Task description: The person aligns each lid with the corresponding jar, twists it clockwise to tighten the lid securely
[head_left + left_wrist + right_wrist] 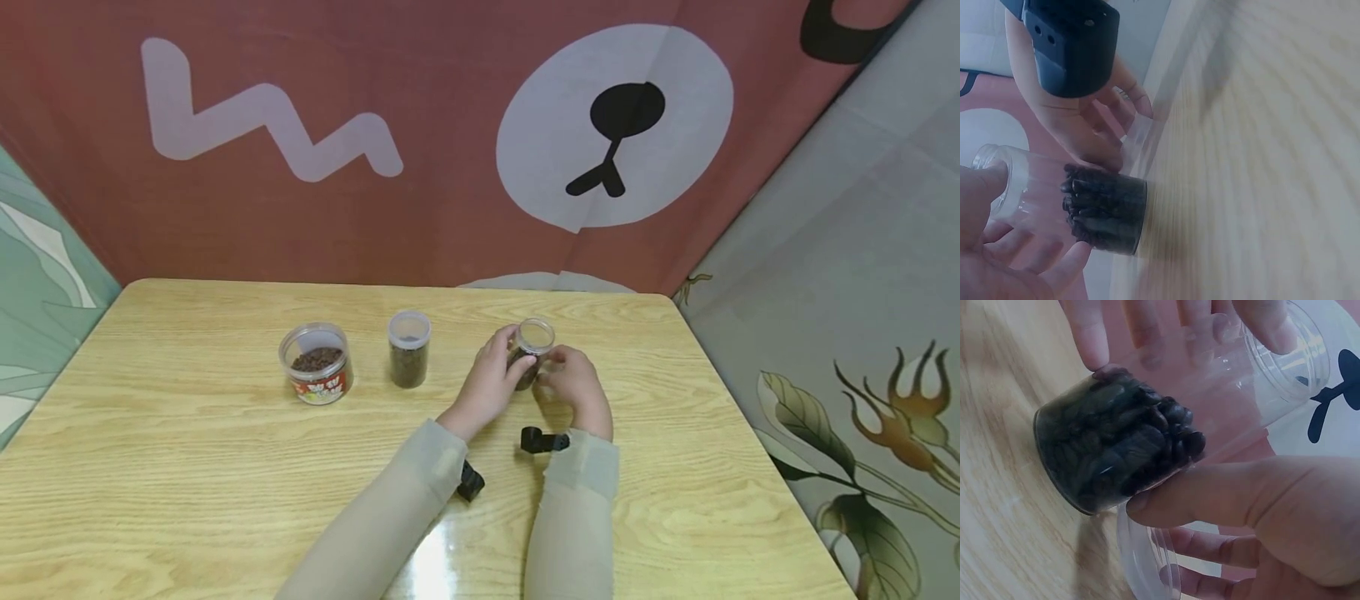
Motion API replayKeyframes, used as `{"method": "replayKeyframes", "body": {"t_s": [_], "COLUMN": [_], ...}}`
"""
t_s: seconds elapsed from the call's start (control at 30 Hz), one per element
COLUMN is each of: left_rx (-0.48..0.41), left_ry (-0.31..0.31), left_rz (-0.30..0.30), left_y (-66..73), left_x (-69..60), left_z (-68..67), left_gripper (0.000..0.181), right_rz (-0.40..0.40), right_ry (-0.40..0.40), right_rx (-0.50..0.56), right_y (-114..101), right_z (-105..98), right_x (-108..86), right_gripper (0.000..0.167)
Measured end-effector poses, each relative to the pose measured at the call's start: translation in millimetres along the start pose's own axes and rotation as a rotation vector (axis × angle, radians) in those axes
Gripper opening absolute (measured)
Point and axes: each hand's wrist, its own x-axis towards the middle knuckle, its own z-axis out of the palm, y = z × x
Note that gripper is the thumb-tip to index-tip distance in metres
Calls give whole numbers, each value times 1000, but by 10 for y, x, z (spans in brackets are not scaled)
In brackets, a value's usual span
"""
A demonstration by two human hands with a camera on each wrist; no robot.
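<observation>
My left hand [489, 382] grips a clear, open-topped jar [1116, 440] partly filled with dark, bean-like pieces. Its thumb lies near the jar's rim, and the fingers go around the far side in the right wrist view. Beside the jar's right side, my right hand [577, 385] holds a translucent plastic lid [1147, 559] in its fingers, low by the table. The right thumb touches the jar's lower wall. The jar's base is at the tabletop; whether it rests fully flat, I cannot tell.
Left of the hands stands another clear jar [408, 362] with dark contents and a whitish top. Farther left is a wide tub [322, 385] with a red label and brown bits inside. The wooden table [187, 483] meets a red printed cloth [442, 225] behind.
</observation>
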Motion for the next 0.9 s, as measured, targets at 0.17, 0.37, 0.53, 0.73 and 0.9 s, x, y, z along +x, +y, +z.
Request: {"method": "replayKeyframes", "body": {"t_s": [0.17, 0.37, 0.53, 0.73, 0.9], "left_rx": [-2, -35, -21, -2, -18], "left_ry": [-26, -66, -83, -92, -111], "left_rz": [-1, -3, 2, 15, 29], "left_y": [-16, -60, -82, -94, -103], "left_x": [-11, -26, -53, -94, -145], "left_z": [-47, -111, -158, -210, -252], "left_gripper": [61, 62, 63, 62, 62], "right_rz": [-8, 3, -19, -42, -32], "right_ry": [20, 60, 117, 198, 240], "right_rx": [31, 127, 150, 178, 241], "right_y": [-4, -21, -20, -24, -45], "right_z": [-16, -27, -19, -32, -37], "right_x": [0, -4, 13, 4, -10], "right_gripper": [40, 42, 44, 42, 41]}}
